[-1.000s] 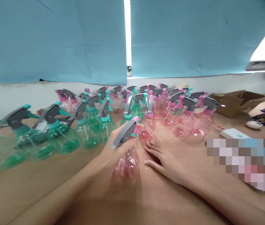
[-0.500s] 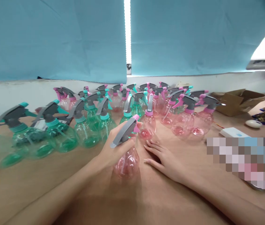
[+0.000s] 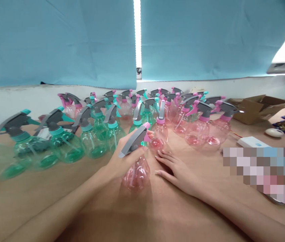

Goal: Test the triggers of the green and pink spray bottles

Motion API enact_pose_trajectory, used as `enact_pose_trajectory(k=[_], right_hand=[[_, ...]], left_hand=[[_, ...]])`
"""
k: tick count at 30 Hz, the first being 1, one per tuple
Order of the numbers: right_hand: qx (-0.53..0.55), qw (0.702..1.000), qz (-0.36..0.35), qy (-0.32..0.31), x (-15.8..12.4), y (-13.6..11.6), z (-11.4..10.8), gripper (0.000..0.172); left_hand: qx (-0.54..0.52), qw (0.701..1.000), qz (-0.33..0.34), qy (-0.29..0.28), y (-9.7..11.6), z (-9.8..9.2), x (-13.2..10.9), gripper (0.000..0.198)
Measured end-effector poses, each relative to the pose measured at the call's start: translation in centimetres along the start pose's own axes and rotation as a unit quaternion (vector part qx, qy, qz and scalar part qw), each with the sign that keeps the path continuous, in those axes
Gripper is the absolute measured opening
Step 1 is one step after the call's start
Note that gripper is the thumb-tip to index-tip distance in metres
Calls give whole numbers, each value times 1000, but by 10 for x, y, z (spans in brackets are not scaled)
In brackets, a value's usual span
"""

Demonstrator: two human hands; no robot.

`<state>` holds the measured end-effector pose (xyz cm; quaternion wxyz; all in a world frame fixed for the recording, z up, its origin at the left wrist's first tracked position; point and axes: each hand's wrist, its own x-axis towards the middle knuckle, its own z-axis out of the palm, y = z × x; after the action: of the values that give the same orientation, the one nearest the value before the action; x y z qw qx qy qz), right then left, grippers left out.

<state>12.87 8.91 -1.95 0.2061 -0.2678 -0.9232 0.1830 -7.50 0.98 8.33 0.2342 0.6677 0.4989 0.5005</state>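
A pink see-through spray bottle (image 3: 136, 173) with a grey and pink trigger head is gripped near its neck by my left hand (image 3: 122, 156). It stands upright or nearly so; I cannot tell whether its base touches the table. My right hand (image 3: 174, 169) lies flat on the table to the right of it, fingers spread, holding nothing. Just beyond my hands are another pink spray bottle (image 3: 158, 136) and a green spray bottle (image 3: 135, 126), partly hidden by my left hand.
Several green spray bottles (image 3: 68, 146) line the left side, with pink ones (image 3: 197, 132) at the right and mixed colours behind. An open cardboard box (image 3: 250, 111), a white computer mouse (image 3: 274, 133) and a white box (image 3: 251, 142) lie farther right. Blue curtains (image 3: 56, 43) hang behind the table.
Almost nothing differs. My left hand still grips the pink spray bottle, and my right hand rests in the same spot; only the camera view has shifted slightly.
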Motion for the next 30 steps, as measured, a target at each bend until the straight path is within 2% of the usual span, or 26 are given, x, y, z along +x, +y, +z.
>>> enact_pose_trajectory(k=[8, 20, 30], right_hand=[[7, 1000, -3, 14, 0, 1, 2, 57], [-4, 1000, -3, 9, -1, 1, 2, 59], [9, 1000, -4, 13, -1, 3, 4, 58]], left_hand=[[-8, 1000, 10, -1, 1, -1, 1, 40], [-12, 1000, -28, 2, 5, 0, 0, 38], [-26, 999, -27, -5, 10, 0, -1, 35]])
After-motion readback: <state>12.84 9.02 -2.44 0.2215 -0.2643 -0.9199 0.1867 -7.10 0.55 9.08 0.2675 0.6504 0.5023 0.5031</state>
